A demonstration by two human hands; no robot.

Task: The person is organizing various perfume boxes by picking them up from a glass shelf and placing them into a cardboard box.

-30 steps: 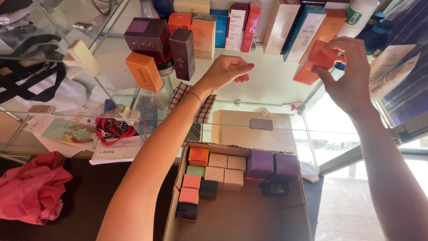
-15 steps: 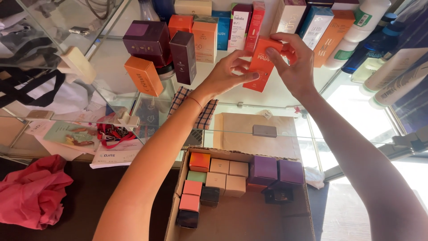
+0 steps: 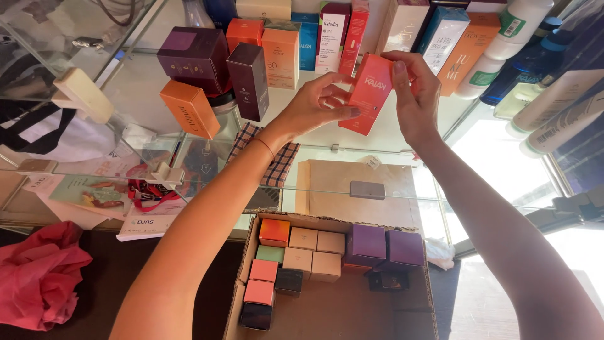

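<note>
Both hands hold one tall red-orange box (image 3: pixel 370 92) upright over a glass shelf (image 3: pixel 151 88). My left hand (image 3: pixel 313 104) pinches its left edge with fingertips. My right hand (image 3: pixel 416 94) wraps its right side and top. Behind the box stands a row of upright boxes: orange ones (image 3: pixel 280 56), a red and white one (image 3: pixel 330 34), a blue one (image 3: pixel 308 39). A dark maroon box (image 3: pixel 248 80) and a purple box (image 3: pixel 192 58) stand to the left.
Below the shelf sits an open cardboard carton (image 3: pixel 340 311) with several small orange, beige, green, black and purple boxes. White bottles (image 3: pixel 506 47) stand at right. An orange box (image 3: pixel 189 108) leans at left. A pink cloth (image 3: pixel 38 274) lies at lower left.
My right hand carried the red-orange box leftward from the right side of the shelf. My left hand rose to meet it, and both hands now hold it.
</note>
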